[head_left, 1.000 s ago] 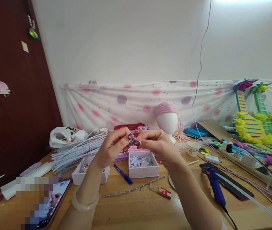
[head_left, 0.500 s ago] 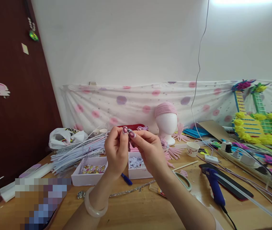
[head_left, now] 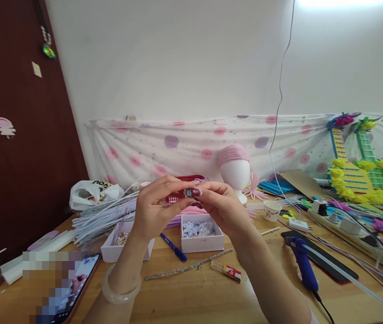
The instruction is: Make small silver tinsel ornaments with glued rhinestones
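In front of my chest, my left hand [head_left: 156,202] and my right hand [head_left: 223,204] meet at the fingertips. Between them is a small bunched piece of silver tinsel stem [head_left: 188,193]. The right thumb presses on it from the right, and the left index finger and thumb pinch its other side; its exact shape is partly covered. On the table below lies a straight silver tinsel stem [head_left: 188,270]. A white box [head_left: 202,245] with pale flower shapes stands just behind it. Left of that, a blue pen [head_left: 174,247] lies beside another white box [head_left: 110,252] of beads.
A bundle of pale stems [head_left: 107,220] and a phone [head_left: 77,288] lie left. A foam head [head_left: 234,173] stands behind. Right are a paper cup [head_left: 272,210], a blue glue gun [head_left: 302,265] and a power strip [head_left: 356,238]. A small red-labelled tube [head_left: 232,272] is near my right forearm.
My hands have turned and the left fingers have spread more to the side, showing the silver piece. My forearms moved apart, uncovering the straight stem and tube; the green-handled scissors are now hidden.
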{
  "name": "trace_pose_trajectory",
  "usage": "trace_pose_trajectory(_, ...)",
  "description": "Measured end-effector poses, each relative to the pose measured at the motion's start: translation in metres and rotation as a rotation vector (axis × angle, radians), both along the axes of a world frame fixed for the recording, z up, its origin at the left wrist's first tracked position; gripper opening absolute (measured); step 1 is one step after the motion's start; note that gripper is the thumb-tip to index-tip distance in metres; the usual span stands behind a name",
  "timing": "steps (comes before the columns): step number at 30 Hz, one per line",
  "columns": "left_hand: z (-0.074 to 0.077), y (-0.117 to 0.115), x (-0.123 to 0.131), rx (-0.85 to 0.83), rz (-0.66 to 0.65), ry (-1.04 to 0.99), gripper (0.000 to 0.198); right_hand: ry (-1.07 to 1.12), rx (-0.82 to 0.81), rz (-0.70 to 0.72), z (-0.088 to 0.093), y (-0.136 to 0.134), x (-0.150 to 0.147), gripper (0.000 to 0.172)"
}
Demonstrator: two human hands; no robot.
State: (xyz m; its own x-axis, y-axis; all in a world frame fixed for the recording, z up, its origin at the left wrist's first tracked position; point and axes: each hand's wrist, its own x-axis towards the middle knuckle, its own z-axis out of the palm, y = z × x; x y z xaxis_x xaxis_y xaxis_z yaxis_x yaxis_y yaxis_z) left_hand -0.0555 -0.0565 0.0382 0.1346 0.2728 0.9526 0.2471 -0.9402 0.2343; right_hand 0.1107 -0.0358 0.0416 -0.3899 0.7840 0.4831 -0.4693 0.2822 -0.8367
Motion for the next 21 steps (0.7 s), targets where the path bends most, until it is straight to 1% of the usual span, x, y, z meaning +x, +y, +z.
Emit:
trace_pose_trajectory(3, 0.002, -0.002, -0.003, -0.029, -0.005, 0.013, 0.019, -0.043, 0.042, -0.008, -0.002, 0.002, 0.001, 0.014)
trace_pose_trajectory(6, 0.005, -0.004, -0.007, -0.097, -0.055, 0.046, 0.016, -0.080, 0.090, 0.023, -0.003, 0.004, 0.003, 0.012)
trace_pose_trajectory(9, 0.009, -0.006, -0.009, -0.093, -0.061, 0.079, 0.016, -0.109, 0.122, 0.046, -0.004, 0.007, 0.006, 0.011)
trace_pose_trajectory(13, 0.011, -0.008, -0.008, -0.062, -0.027, 0.128, 0.015, -0.165, 0.125, 0.063, -0.004, 0.010, 0.009, 0.012)
trace_pose_trajectory(16, 0.011, -0.009, -0.009, -0.078, -0.060, 0.161, 0.012, -0.182, 0.110, 0.105, -0.004, 0.011, 0.011, 0.010)
trace_pose_trajectory(21, 0.013, -0.011, -0.012, -0.151, -0.114, 0.221, 0.018, -0.231, 0.115, 0.133, -0.004, 0.013, 0.013, 0.012)
